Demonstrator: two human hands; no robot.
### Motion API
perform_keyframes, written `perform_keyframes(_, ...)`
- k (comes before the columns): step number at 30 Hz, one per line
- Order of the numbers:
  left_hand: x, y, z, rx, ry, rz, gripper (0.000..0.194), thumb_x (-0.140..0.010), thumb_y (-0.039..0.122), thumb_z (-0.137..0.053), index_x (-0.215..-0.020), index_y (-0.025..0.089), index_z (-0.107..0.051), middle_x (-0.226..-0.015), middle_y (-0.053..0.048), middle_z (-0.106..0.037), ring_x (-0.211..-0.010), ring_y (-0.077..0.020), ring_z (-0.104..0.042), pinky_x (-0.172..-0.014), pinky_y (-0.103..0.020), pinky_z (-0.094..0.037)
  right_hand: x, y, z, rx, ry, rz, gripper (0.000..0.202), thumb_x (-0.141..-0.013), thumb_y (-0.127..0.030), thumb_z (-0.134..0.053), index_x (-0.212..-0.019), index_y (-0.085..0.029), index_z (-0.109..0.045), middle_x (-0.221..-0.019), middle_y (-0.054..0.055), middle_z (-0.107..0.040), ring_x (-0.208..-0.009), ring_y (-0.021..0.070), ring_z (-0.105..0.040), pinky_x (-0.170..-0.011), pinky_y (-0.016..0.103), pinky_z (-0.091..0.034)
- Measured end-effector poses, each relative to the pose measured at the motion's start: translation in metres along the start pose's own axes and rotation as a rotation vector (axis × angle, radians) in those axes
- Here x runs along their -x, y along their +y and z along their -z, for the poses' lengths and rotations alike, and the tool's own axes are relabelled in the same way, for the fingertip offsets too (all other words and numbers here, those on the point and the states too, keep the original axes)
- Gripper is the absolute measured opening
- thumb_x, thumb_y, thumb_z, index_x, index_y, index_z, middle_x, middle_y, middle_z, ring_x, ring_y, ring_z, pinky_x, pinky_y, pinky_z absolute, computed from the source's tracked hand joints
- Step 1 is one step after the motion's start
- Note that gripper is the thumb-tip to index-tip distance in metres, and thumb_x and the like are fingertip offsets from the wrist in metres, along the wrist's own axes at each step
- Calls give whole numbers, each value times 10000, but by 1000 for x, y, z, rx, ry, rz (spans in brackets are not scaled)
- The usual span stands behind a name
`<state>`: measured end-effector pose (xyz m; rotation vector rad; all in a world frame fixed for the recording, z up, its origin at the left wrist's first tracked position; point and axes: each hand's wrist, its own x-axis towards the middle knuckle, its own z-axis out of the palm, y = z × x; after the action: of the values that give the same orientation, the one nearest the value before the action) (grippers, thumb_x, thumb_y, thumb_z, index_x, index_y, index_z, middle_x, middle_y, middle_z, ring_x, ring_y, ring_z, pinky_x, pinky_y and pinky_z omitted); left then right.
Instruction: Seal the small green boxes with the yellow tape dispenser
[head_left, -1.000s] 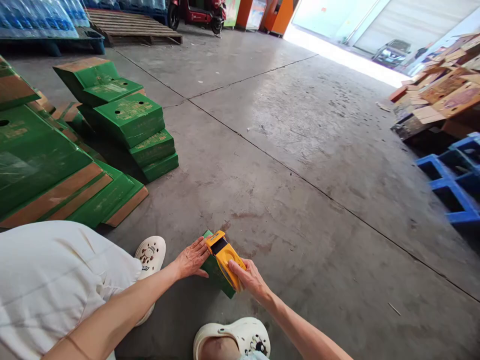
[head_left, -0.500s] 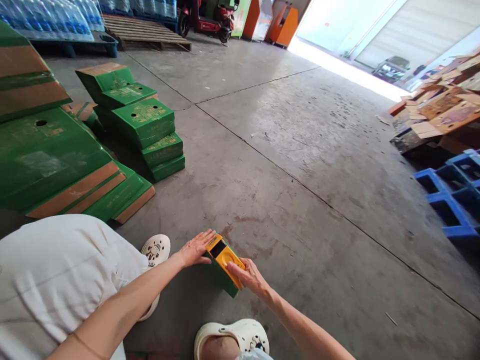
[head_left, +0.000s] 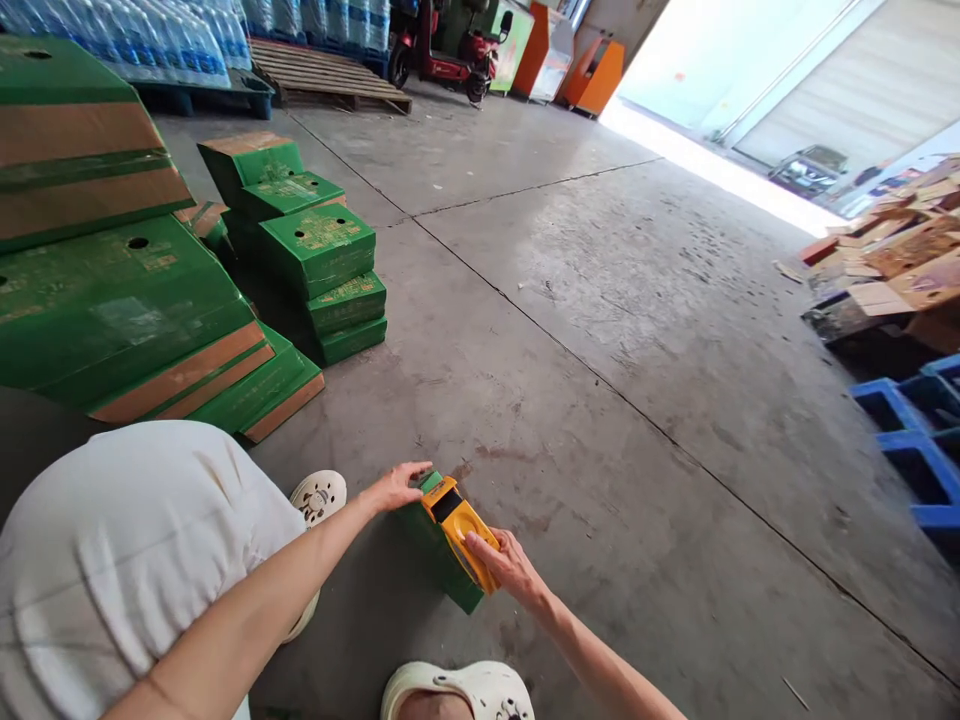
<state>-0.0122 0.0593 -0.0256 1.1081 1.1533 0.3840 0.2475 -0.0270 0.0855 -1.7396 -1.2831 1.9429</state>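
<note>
Head view: the right hand (head_left: 514,565) is closed around the lower part of a yellow tool (head_left: 469,530), thumb on its upper face. The tool lies slantwise along the top of a narrow green box (head_left: 465,592), its dark panel toward the left hand (head_left: 396,488). The box is near the concrete floor (head_left: 600,480), between and ahead of the person's feet; whether it touches the floor cannot be determined. The left hand is partly open at the far end of the box, fingers and thumb apart; contact pressure there cannot be confirmed.

Two cream perforated clogs (head_left: 459,688) are noted, one beside the white-clothed knee (head_left: 150,560), the other at the bottom edge of the view. Larger green cartons (head_left: 112,310) with brown bands lie piled at left, with a smaller green stack (head_left: 319,250) just beyond. Further back are wrapped bottles (head_left: 187,45), a wooden pallet (head_left: 322,75), a red scooter (head_left: 450,65) and orange cabinets (head_left: 594,78). At right, heaped brown cartons (head_left: 926,255) lie behind blue plastic pallets (head_left: 919,465)
</note>
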Motion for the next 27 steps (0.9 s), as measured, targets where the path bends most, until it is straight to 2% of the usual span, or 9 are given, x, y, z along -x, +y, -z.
perform_keyframes(2, -6, 14, 8, 93, 63, 122, 573, -793, 399, -782, -1313, 164, -724, -1352, -134, -744, -1248, -274, -709, -1072, -392, -563, -1, 2, 0, 11, 13, -3, 733, -753, -863, -694, -858, -139, -734, -682, 20, -621, -612, 149, -522, -560, 245, -402)
perform_keyframes(4, -9, 24, 12, 123, 44, 211, 480, -863, 541, -715, -1085, 120, -778, -1105, -167, -810, -1027, -283, -784, -908, -411, -632, -2, 3, 0, 10, 25, 1, 730, -739, -868, -701, -834, -145, -729, -666, 24, -623, -604, 158, -528, -547, 250, -406)
perform_keyframes(6, -8, 30, 11, 150, -46, 286, 602, -833, 704, -709, -883, 107, -771, -905, -172, -808, -834, -283, -793, -763, -401, -649, -3, 4, 1, -2, 17, 5, 728, -726, -872, -706, -831, -153, -727, -664, 28, -630, -604, 167, -536, -545, 257, -410)
perform_keyframes(9, -1, 34, 4, 283, -232, 394, 734, -617, 823, -835, -842, 128, -767, -868, -128, -801, -762, -246, -767, -689, -346, -633, -4, 6, 2, -5, 2, -1, 728, -728, -872, -704, -837, -153, -721, -667, 25, -623, -606, 162, -530, -552, 257, -401)
perform_keyframes(11, 3, 35, 0, 386, -305, 410, 764, -461, 778, -934, -864, 149, -771, -859, -73, -792, -747, -199, -740, -694, -304, -615, -3, 7, 2, -6, -5, 0, 721, -746, -862, -701, -846, -148, -713, -674, 18, -610, -606, 149, -510, -553, 249, -382)
perform_keyframes(15, 6, 35, -1, 457, -270, 385, 731, -330, 626, -1023, -839, 170, -764, -756, 2, -739, -695, -139, -677, -704, -269, -579, -3, 10, 3, -50, -50, 8, 692, -774, -822, -713, -900, -142, -716, -712, 13, -612, -621, 140, -503, -563, 243, -368)
perform_keyframes(22, 0, 33, -9, 331, -94, 290, 593, -413, 566, -1004, -752, 144, -763, -649, 17, -691, -629, -125, -637, -676, -266, -536, -4, 7, 4, 5, -29, 13, 696, -774, -837, -695, -845, -144, -712, -677, 4, -587, -602, 130, -468, -554, 246, -348)
perform_keyframes(27, -6, 33, -9, 276, -35, 286, 536, -412, 522, -999, -692, 137, -754, -572, 26, -649, -613, -137, -631, -647, -267, -518, -4, 0, 5, 28, -30, 1, 705, -766, -844, -699, -799, -141, -677, -654, -1, -552, -598, 119, -452, -527, 231, -330)
